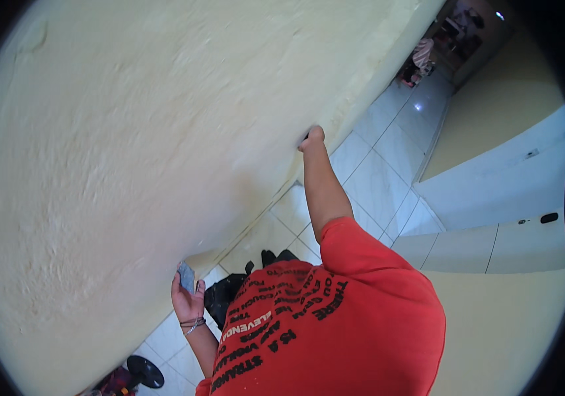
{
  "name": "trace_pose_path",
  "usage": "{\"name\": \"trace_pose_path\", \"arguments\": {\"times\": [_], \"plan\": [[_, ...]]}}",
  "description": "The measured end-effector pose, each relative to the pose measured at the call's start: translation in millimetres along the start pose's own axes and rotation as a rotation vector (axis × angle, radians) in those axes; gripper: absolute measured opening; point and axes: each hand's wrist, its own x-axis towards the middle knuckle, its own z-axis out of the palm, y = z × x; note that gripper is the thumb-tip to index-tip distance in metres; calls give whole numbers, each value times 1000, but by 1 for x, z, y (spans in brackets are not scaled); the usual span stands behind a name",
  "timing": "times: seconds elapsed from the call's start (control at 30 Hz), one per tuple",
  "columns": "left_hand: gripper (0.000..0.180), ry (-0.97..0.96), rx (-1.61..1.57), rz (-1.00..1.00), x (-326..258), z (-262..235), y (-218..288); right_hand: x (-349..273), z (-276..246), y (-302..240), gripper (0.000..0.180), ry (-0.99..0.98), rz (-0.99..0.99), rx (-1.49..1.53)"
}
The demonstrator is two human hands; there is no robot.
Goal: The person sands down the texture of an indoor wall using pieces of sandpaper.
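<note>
The person is facing the wall (130, 145). The left hand (188, 300) is curling loosely around a grey pad (186, 276), held just off the wall. The right hand (311, 138) is pressing something dark against it, fingers closed. Even pressure and flat, overlapping strokes would probably serve best.

- You have no packages, labels, signs or screens in view.
- The only lettering is black print across the back of your red shirt (322, 330), below and behind your fingers.
</note>
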Motion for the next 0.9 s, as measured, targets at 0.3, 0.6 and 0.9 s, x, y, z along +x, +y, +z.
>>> {"name": "trace_pose_path", "arguments": {"times": [0.3,0.6,0.9], "plan": [[25,64,-49,12,6,3,-4,-163,184,-209,50,-394,-1137,-188],[24,57,-57,7,1,13,-2,-117,136,-164,49,-296,-1023,-138],[23,26,-21,27,-17,25,7,-164,187,-229,53,-449,-1091,-99]]}}
